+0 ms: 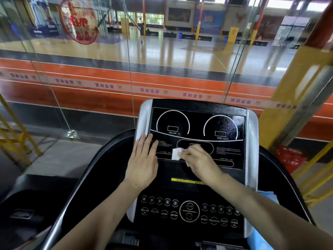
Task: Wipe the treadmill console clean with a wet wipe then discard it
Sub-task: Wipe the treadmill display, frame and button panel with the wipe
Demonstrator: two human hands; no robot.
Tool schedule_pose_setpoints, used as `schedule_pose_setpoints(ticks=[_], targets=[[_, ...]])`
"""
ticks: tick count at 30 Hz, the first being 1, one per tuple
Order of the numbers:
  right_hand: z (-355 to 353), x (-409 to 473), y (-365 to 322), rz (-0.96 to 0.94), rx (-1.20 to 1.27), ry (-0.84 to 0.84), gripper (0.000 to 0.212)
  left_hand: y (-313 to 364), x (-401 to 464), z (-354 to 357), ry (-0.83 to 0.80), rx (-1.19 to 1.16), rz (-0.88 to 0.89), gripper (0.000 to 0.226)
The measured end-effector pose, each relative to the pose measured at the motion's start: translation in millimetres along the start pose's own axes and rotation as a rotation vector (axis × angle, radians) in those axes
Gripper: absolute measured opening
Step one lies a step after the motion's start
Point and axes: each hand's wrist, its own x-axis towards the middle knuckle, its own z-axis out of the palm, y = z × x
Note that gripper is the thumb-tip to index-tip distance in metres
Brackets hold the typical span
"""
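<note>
While the left hand (144,159) lay flat on the treadmill console (198,121), fingers straight, the right hand (198,159) just beside it pinched the wet wipe (175,153), unwiped panel lying leftward.

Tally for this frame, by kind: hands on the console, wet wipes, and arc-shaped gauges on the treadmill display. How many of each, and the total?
Hands on the console: 2, the left hand flat on the panel, the right hand pressing the wipe
Wet wipes: 1, the white wet wipe
Arc gauges: 2, the INCLINE gauge and the SPEED gauge
Total: 5
</note>
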Motion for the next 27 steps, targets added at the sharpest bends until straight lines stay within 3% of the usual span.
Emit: schedule_pose_setpoints(ticks=[3,6,7,9,12,16,18,20,24,27], targets=[[3.5,0.1,0.1,-0.117,0.001,-0.063,0.045,-4.9,-2.2,2.6,0.001,-0.024,0.004,0.054],[-18.9,59.9,14.8,0.081,-0.01,0.03,0.009,-5.8,-1.6,1.6,-0.008,-0.051,0.003,0.055],[-24.2,81.3,23.5,0.161,0.009,0.141,0.011,-5.9,-1.3,1.3,-0.008,-0.057,0.002,0.055],[-32.7,113.0,29.8,0.214,-0.017,0.178,0.006,-6.7,-1.5,1.1,-0.001,-0.068,0.005,0.054],[-19.1,98.9,19.0,0.207,-0.084,0.121,0.027,-11.7,-2.0,-0.1,0.021,-0.097,0.017,0.054],[15.8,19.0,-19.4,-0.075,0.025,-0.043,0.039,-17.3,-1.0,1.2,0.033,-0.128,-0.009,0.059],[16.7,20.0,-15.6,-0.159,0.053,-0.078,0.045,-22.3,-0.7,2.7,0.027,-0.138,-0.031,0.059],[5.8,53.4,-3.9,-0.093,-0.005,-0.042,0.038,-27.9,-0.8,4.4,0.026,-0.137,-0.019,0.063],[-19.9,131.3,19.4,0.219,-0.081,0.098,0.033,-30.4,0.5,6.7,0.041,-0.154,-0.013,0.068],[-9.7,117.7,6.7,0.19,-0.1,0.123,0.031,-35.1,0.2,5.0,0.039,-0.162,-0.007,0.073]])
